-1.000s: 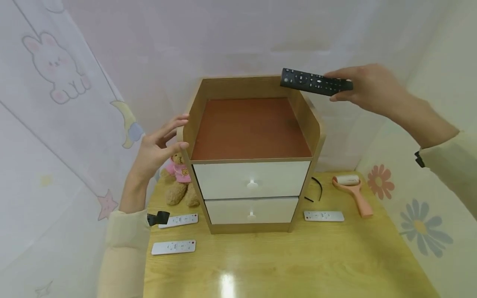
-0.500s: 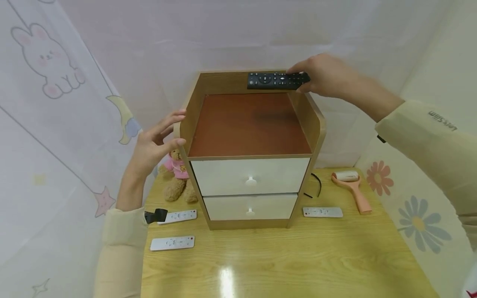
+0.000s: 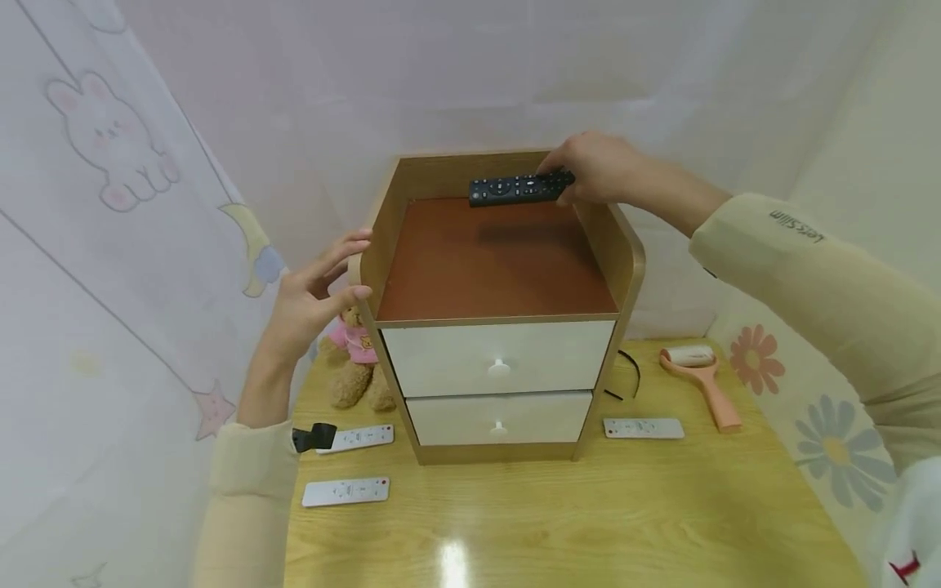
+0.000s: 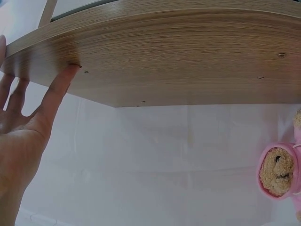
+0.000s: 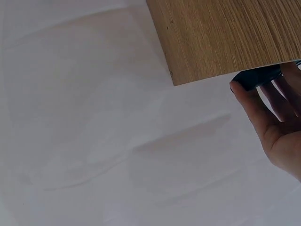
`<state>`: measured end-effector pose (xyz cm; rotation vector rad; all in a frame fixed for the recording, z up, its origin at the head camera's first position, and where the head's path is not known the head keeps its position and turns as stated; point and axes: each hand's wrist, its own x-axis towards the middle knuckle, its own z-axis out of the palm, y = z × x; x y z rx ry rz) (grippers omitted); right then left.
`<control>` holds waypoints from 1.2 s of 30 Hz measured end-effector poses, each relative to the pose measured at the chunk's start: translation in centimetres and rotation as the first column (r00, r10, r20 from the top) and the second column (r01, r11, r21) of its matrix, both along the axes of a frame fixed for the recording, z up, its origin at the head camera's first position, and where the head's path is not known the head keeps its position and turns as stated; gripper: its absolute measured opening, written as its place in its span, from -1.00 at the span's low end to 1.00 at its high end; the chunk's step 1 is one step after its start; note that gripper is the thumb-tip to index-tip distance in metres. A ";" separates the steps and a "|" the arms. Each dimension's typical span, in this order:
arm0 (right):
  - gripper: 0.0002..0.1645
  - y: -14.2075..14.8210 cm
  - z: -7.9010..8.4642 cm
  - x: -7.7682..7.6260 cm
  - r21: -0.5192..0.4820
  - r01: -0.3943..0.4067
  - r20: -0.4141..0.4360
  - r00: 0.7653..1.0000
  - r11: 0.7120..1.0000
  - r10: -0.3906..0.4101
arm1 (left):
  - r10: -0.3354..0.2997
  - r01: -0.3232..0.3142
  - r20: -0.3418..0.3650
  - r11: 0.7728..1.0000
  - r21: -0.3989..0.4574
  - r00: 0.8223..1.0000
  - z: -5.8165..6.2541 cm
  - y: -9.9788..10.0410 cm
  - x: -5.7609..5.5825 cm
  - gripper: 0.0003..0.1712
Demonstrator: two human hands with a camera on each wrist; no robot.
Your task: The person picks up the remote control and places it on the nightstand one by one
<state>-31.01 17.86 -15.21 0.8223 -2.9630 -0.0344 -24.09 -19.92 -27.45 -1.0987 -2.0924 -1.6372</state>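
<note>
My right hand (image 3: 599,171) pinches one end of a black remote control (image 3: 515,189) and holds it level over the brown top of a small wooden cabinet (image 3: 500,282), towards the back. In the right wrist view the remote (image 5: 256,77) is mostly hidden behind the cabinet's side panel (image 5: 225,37). My left hand (image 3: 309,302) touches the rim of the left side panel, thumb near the front edge. Its fingers are spread and fairly straight; in the left wrist view one fingertip (image 4: 73,67) meets the panel's outer face.
Two white drawers form the cabinet's front. At left, a teddy bear (image 3: 358,347) in pink sits near two white remotes (image 3: 360,438) (image 3: 345,492). At right lie another white remote (image 3: 643,429), an orange lint roller (image 3: 706,380) and a thin black band (image 3: 635,380).
My right hand has carried the black remote leftward from the cabinet's right side to over its top, and slightly lower. My left hand stays at the left panel.
</note>
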 end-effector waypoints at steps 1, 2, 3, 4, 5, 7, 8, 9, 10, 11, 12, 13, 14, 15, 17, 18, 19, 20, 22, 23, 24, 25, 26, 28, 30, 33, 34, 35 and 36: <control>-0.39 -0.1 -0.1 -0.2 0.008 0.003 0.008 1.000 1.000 -0.003 | -0.002 0.002 -0.002 1.000 0.000 1.000 0.0 0.0 0.0 -0.40; -0.39 -0.3 -0.1 -0.4 0.013 0.003 0.013 1.000 1.000 -0.003 | -0.005 0.005 -0.004 1.000 0.002 1.000 -0.1 0.0 -0.1 -0.40; -0.40 -0.4 -0.2 -0.5 0.016 0.001 0.019 1.000 1.000 -0.002 | -0.008 0.008 -0.006 1.000 0.004 1.000 -0.1 0.0 -0.1 -0.41; -0.40 -0.5 -0.3 -0.7 0.018 -0.002 0.022 1.000 1.000 0.001 | -0.009 0.009 -0.008 1.000 0.005 1.000 -0.1 0.1 -0.2 -0.40; -0.40 -0.6 -0.4 -0.8 0.018 -0.005 0.024 1.000 1.000 0.005 | -0.010 0.010 -0.009 1.000 0.008 1.000 -0.1 0.1 -0.2 -0.40; -0.40 -0.9 -0.5 -1.0 0.016 -0.024 0.024 0.999 1.000 0.023 | -0.012 0.012 -0.012 1.000 0.007 1.000 -0.1 0.1 -0.2 -0.40; -0.40 -1.0 -0.6 -1.1 0.014 -0.037 0.025 0.999 0.999 0.037 | -0.014 0.014 -0.013 1.000 0.008 1.000 -0.1 0.1 -0.2 -0.41; -0.41 -1.1 -0.7 -1.2 0.014 -0.049 0.026 0.998 0.999 0.048 | -0.018 0.018 -0.015 1.000 0.009 1.000 -0.1 0.1 -0.3 -0.41; -0.41 -1.2 -0.7 -1.2 0.012 -0.060 0.025 0.998 0.998 0.060 | -0.023 0.023 -0.019 1.000 0.011 1.000 -0.1 0.2 -0.3 -0.41; -0.41 -1.3 -0.7 -1.3 0.010 -0.070 0.026 0.997 0.998 0.069 | -0.029 0.029 -0.023 0.999 0.013 0.999 -0.1 0.2 -0.3 -0.41; -0.41 -1.5 -0.7 -1.3 0.009 -0.077 0.027 0.997 0.997 0.077 | -0.032 0.033 -0.028 0.999 0.016 0.999 -0.1 0.2 -0.3 -0.42; -0.41 -1.6 -0.7 -1.4 0.009 -0.081 0.027 0.996 0.997 0.081 | -0.036 0.036 -0.034 0.999 0.019 0.999 -0.1 0.2 -0.3 -0.42; -0.42 -1.8 -0.7 -1.4 0.013 -0.079 0.029 0.997 0.997 0.078 | -0.039 0.040 -0.040 0.999 0.023 0.998 0.0 0.3 -0.3 -0.43; -0.42 -2.0 -0.7 -1.5 0.021 -0.077 0.029 0.997 0.997 0.076 | -0.042 0.043 -0.043 0.999 0.025 0.998 0.0 0.3 -0.3 -0.43; -0.41 -2.2 -0.8 -1.7 0.042 -0.059 0.042 0.997 0.997 0.058 | -0.043 0.044 -0.047 0.999 0.025 0.998 0.0 0.4 -0.4 -0.43; -0.40 -2.3 -0.9 -1.8 0.053 -0.046 0.057 0.997 0.998 0.043 | -0.040 0.041 -0.048 0.999 0.019 0.998 0.0 0.4 -0.4 -0.43; -0.40 -2.4 -1.0 -1.9 0.059 -0.037 0.074 0.997 0.998 0.033 | -0.039 0.040 -0.049 0.999 0.014 0.998 0.0 0.5 -0.4 -0.43; -0.39 -2.4 -1.2 -1.9 0.061 -0.023 0.091 0.996 0.998 0.018 | -0.037 0.037 -0.049 0.999 0.009 0.998 0.0 0.5 -0.5 -0.42; -0.39 -2.4 -1.6 -2.1 0.055 0.004 0.128 0.992 0.999 -0.011 | -0.033 0.033 -0.050 0.999 -0.002 0.998 -0.1 0.6 -0.6 -0.42; -0.39 -2.4 -1.9 -2.2 0.049 0.017 0.142 0.990 0.999 -0.024 | -0.031 0.031 -0.051 1.000 -0.006 0.998 -0.1 0.7 -0.6 -0.42; -0.38 -2.4 -2.1 -2.3 0.040 0.021 0.152 0.988 0.999 -0.027 | -0.029 0.029 -0.051 1.000 -0.008 0.998 -0.2 0.8 -0.6 -0.42; -0.38 -2.4 -2.3 -2.4 0.033 0.025 0.158 0.987 0.999 -0.029 | -0.028 0.028 -0.051 1.000 -0.007 0.998 -0.2 0.9 -0.7 -0.42; -0.38 -2.4 -2.5 -2.5 0.030 0.030 0.162 0.986 0.999 -0.035 | -0.027 0.026 -0.050 1.000 -0.007 0.998 -0.3 0.9 -0.7 -0.42; -0.39 -2.3 -3.0 -2.7 0.025 0.029 0.170 0.985 0.999 -0.033 | -0.028 0.027 -0.048 1.000 -0.007 0.998 -0.4 1.1 -0.8 -0.41; -0.40 -2.3 -3.4 -2.9 0.013 0.030 0.181 0.983 0.999 -0.032 | -0.029 0.029 -0.046 1.000 -0.007 0.999 -0.5 1.2 -0.8 -0.41; -0.40 -2.3 -3.9 -3.2 -0.017 0.020 0.190 0.982 1.000 -0.017 | -0.032 0.031 -0.049 0.999 -0.009 0.998 -0.5 1.2 -0.8 -0.40; -0.39 -2.3 -4.0 -3.2 -0.028 0.014 0.189 0.982 1.000 -0.009 | -0.032 0.031 -0.049 0.999 -0.008 0.998 -0.5 1.3 -0.8 -0.40; -0.40 -2.3 -4.2 -3.3 -0.038 0.008 0.189 0.982 0.999 -0.001 | -0.031 0.031 -0.050 0.999 -0.009 0.998 -0.4 1.3 -0.7 -0.40; -0.40 -2.3 -4.3 -3.4 -0.044 -0.001 0.186 0.982 0.999 0.009 | -0.030 0.030 -0.052 1.000 -0.010 0.998 -0.4 1.3 -0.7 -0.41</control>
